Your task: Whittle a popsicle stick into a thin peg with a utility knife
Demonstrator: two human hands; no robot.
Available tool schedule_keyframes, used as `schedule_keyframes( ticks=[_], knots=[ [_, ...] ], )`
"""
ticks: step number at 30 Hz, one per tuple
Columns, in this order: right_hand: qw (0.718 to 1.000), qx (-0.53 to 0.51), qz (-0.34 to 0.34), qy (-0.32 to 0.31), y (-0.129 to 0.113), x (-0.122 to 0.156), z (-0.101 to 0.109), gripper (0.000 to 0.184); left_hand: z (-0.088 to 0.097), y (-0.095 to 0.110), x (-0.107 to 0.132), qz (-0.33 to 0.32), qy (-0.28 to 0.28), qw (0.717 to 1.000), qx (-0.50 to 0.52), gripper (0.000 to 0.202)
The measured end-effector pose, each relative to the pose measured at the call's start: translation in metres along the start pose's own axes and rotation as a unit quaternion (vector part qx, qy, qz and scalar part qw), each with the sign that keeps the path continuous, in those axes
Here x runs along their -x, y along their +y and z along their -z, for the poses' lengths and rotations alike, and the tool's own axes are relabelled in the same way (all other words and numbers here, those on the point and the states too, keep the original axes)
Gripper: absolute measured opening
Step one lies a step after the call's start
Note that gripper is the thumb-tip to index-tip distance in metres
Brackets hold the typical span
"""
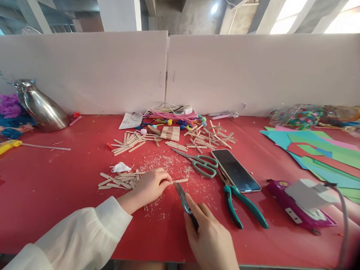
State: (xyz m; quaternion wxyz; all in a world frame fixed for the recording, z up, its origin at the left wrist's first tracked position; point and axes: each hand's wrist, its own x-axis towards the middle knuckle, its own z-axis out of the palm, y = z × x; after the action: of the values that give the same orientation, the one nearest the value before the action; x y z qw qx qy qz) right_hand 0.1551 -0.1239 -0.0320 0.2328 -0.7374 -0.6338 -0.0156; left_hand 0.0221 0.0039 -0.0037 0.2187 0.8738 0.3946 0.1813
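Note:
My left hand (149, 186) pinches a thin wooden stick (180, 180) flat against the red table (46, 193). My right hand (211, 240) grips a utility knife (183, 197); its blade tip meets the stick just right of my left fingers. Wood shavings (166, 164) lie scattered around both hands. A pile of cut sticks (118, 181) rests just left of my left hand, beside a crumpled white scrap (121, 167).
Green scissors (201, 162), teal pliers (242, 201) and a phone (235, 170) lie to the right. More sticks (209, 138), a glue gun (299, 204), coloured paper (325, 157), a metal jug (41, 107). White partition boards (200, 72) close the back.

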Motion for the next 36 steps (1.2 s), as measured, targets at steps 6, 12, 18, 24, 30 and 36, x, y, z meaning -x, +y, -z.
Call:
schedule_keyframes(
  ticks=[6, 12, 18, 24, 30, 36],
  knots=[
    [0.999, 0.042, 0.000, 0.000, -0.0040, -0.0030, 0.0030, 0.036, 0.0001, -0.0013, 0.0001, -0.003, -0.006, 1.000, -0.004, 0.018],
    [0.998, 0.054, 0.002, 0.012, -0.0034, -0.0031, 0.0029, 0.037, 0.0007, -0.0004, -0.0005, -0.004, -0.002, 1.000, -0.006, 0.019],
    [0.998, 0.061, 0.007, 0.001, -0.0027, -0.0061, 0.0051, 0.036, 0.0018, 0.0017, -0.0002, 0.000, -0.006, 1.000, -0.006, 0.018],
    [0.998, 0.064, 0.005, 0.014, -0.0032, -0.0057, 0.0055, 0.037, 0.0022, 0.0025, -0.0004, -0.005, -0.004, 1.000, -0.011, 0.019],
    [0.997, 0.070, 0.022, 0.013, -0.0035, -0.0046, 0.0033, 0.039, 0.0026, 0.0024, -0.0005, 0.002, -0.009, 1.000, -0.007, 0.017],
    [0.998, 0.061, 0.016, 0.008, -0.0049, -0.0067, 0.0083, 0.038, 0.0026, 0.0024, -0.0002, 0.000, -0.004, 1.000, -0.004, 0.017]
  ],
)
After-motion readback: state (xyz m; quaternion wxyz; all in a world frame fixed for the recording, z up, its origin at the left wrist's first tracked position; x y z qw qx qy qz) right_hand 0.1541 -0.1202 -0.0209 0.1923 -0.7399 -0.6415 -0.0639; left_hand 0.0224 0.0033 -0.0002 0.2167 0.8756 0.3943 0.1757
